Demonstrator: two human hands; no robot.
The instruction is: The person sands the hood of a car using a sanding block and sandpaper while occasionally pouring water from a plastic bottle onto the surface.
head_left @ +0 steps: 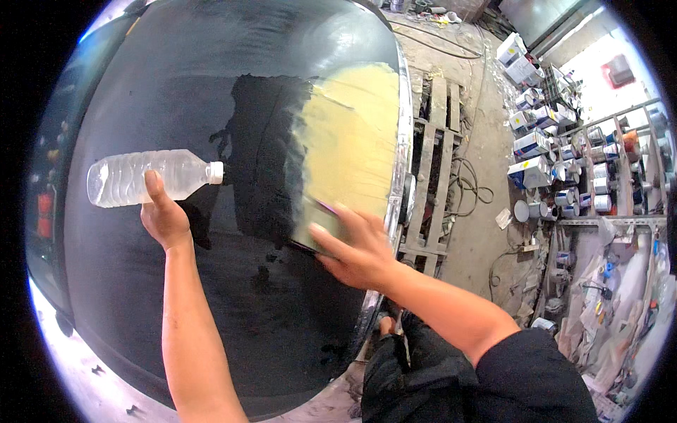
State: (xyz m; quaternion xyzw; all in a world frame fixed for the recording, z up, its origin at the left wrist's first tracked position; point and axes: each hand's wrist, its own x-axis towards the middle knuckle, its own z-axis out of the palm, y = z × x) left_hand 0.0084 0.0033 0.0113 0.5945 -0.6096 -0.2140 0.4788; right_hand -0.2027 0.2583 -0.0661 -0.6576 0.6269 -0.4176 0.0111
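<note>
Over dark panel (282, 317): clasping bottle (127, 181) round middle with left hand (166, 217), left of frame, probably for balance; at centre, holding block (305, 233) at edge of yellow patch (352, 141) with spread right hand (358, 248), likely for even pressure.

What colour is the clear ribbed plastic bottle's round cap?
The round cap is white; head view shows it best.
</note>
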